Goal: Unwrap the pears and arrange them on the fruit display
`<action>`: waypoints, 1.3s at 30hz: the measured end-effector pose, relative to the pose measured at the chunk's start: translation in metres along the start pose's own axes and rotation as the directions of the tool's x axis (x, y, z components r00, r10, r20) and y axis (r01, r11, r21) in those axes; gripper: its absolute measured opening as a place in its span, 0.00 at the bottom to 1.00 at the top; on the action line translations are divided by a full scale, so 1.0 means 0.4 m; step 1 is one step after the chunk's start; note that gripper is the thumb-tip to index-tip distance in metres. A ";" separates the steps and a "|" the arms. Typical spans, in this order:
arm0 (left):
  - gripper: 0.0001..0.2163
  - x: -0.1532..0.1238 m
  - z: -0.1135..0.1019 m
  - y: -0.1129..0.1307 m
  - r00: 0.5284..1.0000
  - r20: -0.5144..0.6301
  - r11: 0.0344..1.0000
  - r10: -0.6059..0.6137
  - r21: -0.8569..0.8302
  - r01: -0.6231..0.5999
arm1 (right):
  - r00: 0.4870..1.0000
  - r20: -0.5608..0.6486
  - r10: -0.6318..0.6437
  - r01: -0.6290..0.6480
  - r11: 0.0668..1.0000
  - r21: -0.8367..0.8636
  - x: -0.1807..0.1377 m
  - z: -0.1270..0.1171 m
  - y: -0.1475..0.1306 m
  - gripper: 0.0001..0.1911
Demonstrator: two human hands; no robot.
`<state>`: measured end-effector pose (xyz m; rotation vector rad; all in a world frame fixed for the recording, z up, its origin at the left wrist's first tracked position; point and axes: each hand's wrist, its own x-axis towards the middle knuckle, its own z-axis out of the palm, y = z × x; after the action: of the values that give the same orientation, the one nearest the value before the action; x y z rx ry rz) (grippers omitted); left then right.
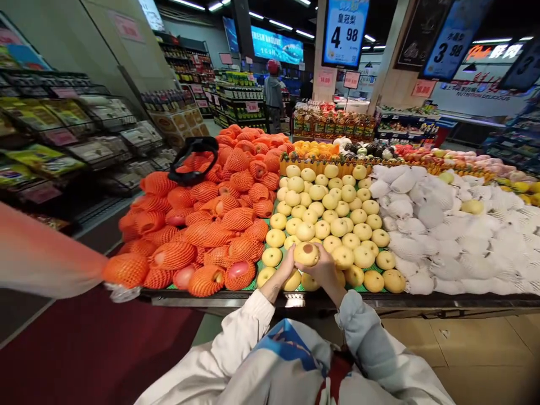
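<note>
Between both my hands I hold one yellow pear (304,256), with a round brown patch facing up. My left hand (287,264) wraps its left side, and my right hand (324,269) closes round its right side. The held pear is just above the front rows of a bed of loose yellow pears (305,231) on green matting. Some fingers are hidden behind or under the fruit.
Fruits in orange foam nets (219,225) are piled to the left, with a black strapped object (194,160) on top. White foam-netted fruits (459,242) lie to the right. A dark display edge (422,302) runs in front of me. A person (273,93) stands farther back.
</note>
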<state>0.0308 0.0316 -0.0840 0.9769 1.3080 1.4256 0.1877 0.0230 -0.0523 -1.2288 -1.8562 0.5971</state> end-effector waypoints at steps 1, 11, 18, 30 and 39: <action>0.22 -0.003 -0.028 0.001 1.000 0.023 0.995 0.008 0.101 -0.011 | 1.000 0.001 -0.031 0.031 0.997 -0.065 0.009 -0.001 0.014 0.34; 0.39 -0.104 -0.136 -0.032 0.937 0.332 0.399 -0.107 0.878 -0.266 | 0.836 0.544 -0.071 0.400 0.757 -0.516 0.095 0.047 0.030 0.31; 0.35 -0.117 -0.208 -0.003 0.953 0.301 0.561 0.018 0.787 -0.259 | 0.799 0.602 0.001 0.408 0.733 -0.544 0.114 0.083 0.013 0.26; 0.45 -0.170 -0.197 -0.037 0.967 0.033 0.663 -0.254 -0.722 0.199 | 0.862 0.489 0.132 0.237 0.748 -0.620 0.032 0.122 0.008 0.33; 0.39 -0.151 -0.206 -0.050 0.978 0.153 0.895 0.145 0.402 -0.195 | 0.943 0.309 0.123 0.109 0.762 -0.639 0.006 0.121 0.010 0.27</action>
<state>-0.0312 -0.0475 -0.1111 1.4689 1.4982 1.2139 0.1490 0.0289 -0.0814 -1.6518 -2.4729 0.1442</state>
